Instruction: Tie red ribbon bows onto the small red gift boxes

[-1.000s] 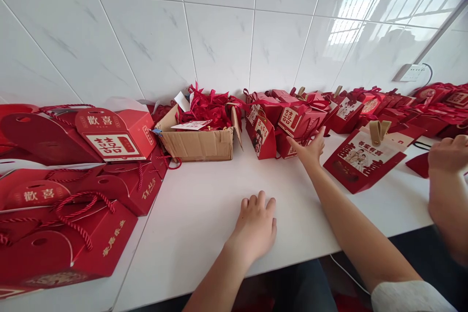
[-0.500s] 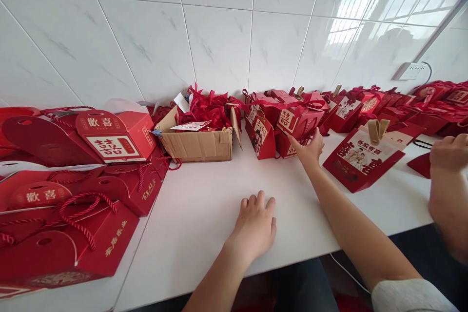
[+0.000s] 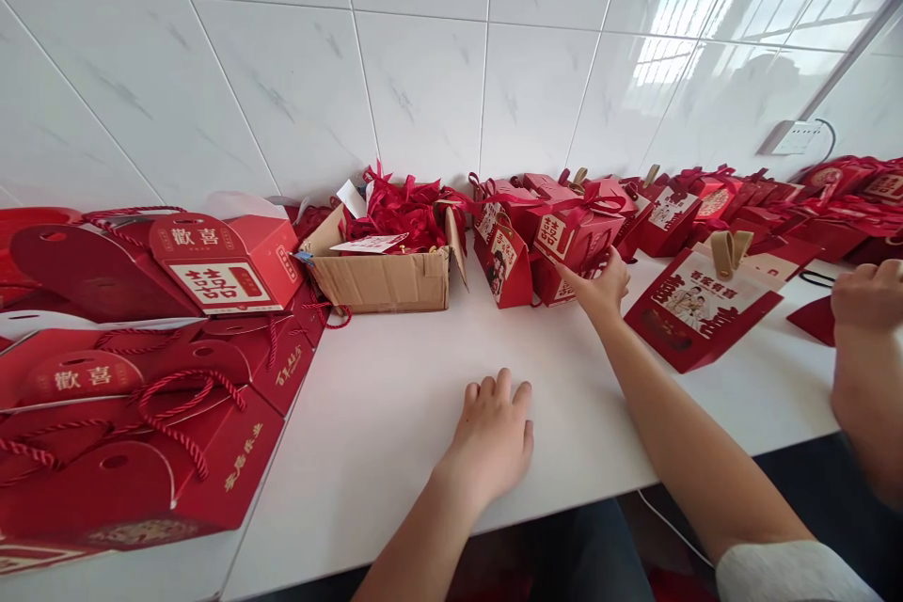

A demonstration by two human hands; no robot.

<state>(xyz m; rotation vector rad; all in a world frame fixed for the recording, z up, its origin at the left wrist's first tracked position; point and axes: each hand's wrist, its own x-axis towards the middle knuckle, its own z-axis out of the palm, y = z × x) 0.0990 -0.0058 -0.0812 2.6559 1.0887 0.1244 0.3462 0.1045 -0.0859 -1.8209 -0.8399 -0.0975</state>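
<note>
My right hand (image 3: 601, 287) grips a small red gift box (image 3: 582, 237) with a cream double-happiness label, thumb on its near side and fingers round its right edge. This box sits tilted on top of another red box (image 3: 545, 280). Just left of them stands a red box with a cartoon couple (image 3: 509, 268). My left hand (image 3: 494, 437) lies palm down on the white table (image 3: 367, 414), fingers a little apart, holding nothing.
An open cardboard box (image 3: 381, 282) full of red ribbons stands by the tiled wall. Large red gift boxes with rope handles (image 3: 232, 461) crowd the left. A red box with a gold loop (image 3: 698, 310) and another person's hand (image 3: 867, 301) are at right.
The large red boxes at the front left have shifted a little to the right, rope handles included. My two hands and the stacked small boxes are almost where they were.
</note>
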